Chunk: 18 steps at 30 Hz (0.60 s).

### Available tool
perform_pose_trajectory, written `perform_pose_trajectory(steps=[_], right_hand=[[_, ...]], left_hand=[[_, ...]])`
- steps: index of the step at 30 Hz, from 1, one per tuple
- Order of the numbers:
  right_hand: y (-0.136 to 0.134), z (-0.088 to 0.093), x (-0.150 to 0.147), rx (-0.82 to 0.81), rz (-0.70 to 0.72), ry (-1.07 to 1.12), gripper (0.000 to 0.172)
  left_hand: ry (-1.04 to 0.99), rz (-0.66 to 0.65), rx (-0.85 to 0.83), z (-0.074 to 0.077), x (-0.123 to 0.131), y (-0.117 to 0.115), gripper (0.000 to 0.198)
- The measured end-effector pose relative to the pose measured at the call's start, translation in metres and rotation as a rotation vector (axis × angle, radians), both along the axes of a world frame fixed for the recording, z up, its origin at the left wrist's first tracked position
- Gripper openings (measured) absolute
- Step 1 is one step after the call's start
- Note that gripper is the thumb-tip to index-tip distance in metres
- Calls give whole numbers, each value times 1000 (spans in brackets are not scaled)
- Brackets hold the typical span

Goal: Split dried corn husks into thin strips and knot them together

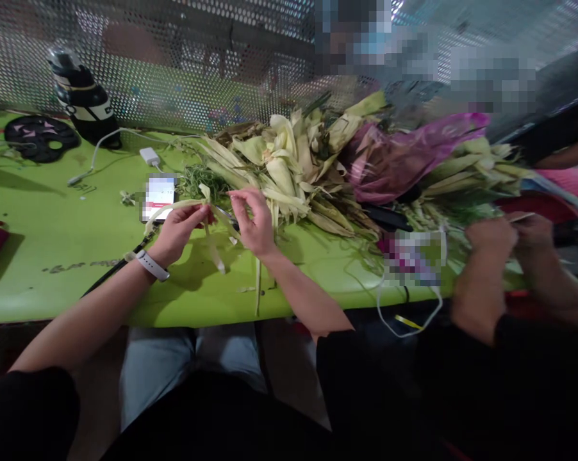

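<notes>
My left hand (182, 229) is closed in a pinch on pale corn husk strips (215, 248), which look knotted at the fingertips. One strip curves left over the phone, and others hang down or run right. My right hand (253, 223) is raised just to the right, thumb and fingers pressed together. Whatever lies between those fingertips is too small to make out. Behind both hands sits a small heap of thin green leaves (200, 182). A large pile of dried corn husks (286, 160) spreads to the back right.
On the green tabletop (34, 269) lie a lit phone (159, 195), a white charger (149, 157) with a cable, and a black mask (41, 137). A dark bottle (84, 99) stands by the mesh wall. A purple plastic bag (404, 157) covers some husks. A co-worker's hands (510, 234) are at right.
</notes>
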State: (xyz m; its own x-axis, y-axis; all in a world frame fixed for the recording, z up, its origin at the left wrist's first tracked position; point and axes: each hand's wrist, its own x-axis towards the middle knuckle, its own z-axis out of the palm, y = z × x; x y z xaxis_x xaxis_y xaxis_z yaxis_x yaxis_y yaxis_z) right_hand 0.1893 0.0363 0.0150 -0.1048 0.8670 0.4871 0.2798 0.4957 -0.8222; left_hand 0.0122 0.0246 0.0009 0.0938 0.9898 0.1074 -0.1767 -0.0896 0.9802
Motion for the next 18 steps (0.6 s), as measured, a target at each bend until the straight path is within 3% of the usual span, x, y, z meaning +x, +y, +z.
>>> perform_pose_trajectory(steps=[2,5,8,10,18], right_hand=[[-5,-1,-1,84,-9,-148,38],[-14,-8,-8,-48,182,-376,37],[-20,-15,-15,-189,244,-418,34],[-20,-16,-16,-191,243,-413,26],[-13,-17,-8,178,166,-618,21]], left_hand=[[-57,76,-2,0,-1,2,23],[-118,95,26,-1,-2,4,18],[-110,108,44,-3,-3,5,16],[-70,123,52,-3,-4,7,16],[-21,185,55,-5,-7,13,7]])
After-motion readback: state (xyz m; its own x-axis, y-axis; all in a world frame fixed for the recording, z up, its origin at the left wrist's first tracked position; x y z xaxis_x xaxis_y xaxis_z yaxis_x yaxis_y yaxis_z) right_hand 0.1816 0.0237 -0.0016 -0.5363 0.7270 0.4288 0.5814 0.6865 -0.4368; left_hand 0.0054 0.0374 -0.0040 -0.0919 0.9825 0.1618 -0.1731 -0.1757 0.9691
